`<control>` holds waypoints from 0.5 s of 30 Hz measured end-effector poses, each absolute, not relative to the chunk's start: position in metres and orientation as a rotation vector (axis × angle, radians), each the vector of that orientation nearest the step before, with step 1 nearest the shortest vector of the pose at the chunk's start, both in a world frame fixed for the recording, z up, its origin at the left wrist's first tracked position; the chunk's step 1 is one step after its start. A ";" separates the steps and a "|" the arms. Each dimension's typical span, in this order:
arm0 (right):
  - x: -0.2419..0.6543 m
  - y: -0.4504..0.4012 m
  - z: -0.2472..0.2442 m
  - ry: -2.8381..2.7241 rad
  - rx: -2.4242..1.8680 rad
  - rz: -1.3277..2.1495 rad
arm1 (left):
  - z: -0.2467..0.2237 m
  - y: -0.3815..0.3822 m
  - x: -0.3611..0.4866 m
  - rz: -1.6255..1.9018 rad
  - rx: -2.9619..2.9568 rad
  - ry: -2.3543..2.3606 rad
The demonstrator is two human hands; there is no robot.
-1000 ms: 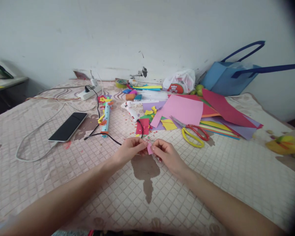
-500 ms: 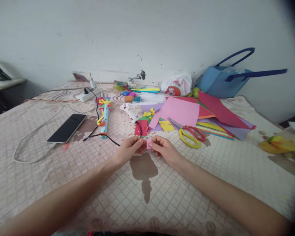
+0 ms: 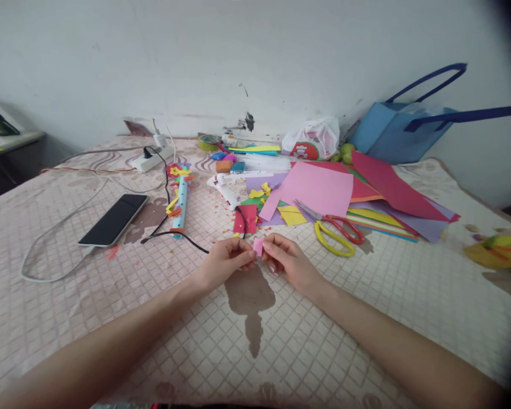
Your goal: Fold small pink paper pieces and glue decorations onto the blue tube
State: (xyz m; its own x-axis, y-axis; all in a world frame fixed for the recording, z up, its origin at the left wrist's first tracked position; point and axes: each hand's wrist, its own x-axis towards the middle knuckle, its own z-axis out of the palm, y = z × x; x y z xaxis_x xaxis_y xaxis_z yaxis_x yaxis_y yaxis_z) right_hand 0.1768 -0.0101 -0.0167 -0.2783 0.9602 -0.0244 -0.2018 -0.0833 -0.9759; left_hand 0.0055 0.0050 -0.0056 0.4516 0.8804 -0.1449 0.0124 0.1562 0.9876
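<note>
Pinching the small pink paper rectangle [image 3: 258, 246] between bare left hand [image 3: 226, 258] and bare right hand [image 3: 290, 260], I see from afar it sits straighter than 1 second ago, likely easier to work.

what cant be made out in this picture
In the head view:
Pink piece: its right edge, under the right hand's fingers; too small to tell if the left hand grips it.
Black cord: hidden beyond the left hand.
White bag: contents, hidden by its plastic.
Blue bag: one handle, cut off by the right edge.
</note>
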 end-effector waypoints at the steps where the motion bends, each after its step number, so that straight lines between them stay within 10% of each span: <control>1: 0.178 -0.010 -0.017 -1.209 -0.917 1.555 | -0.005 0.005 0.005 0.756 1.264 0.916; 15: 0.183 -0.016 -0.016 -1.335 -1.020 1.472 | -0.005 0.003 0.006 0.689 1.256 0.892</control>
State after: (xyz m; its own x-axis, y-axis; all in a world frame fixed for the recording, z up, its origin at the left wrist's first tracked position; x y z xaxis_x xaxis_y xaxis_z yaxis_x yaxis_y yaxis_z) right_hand 0.1833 -0.0157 -0.0157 -0.2785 0.9603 -0.0151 -0.0785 -0.0385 -0.9962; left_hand 0.0062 0.0029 -0.0047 0.5016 0.8450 -0.1857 0.0334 0.1955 0.9801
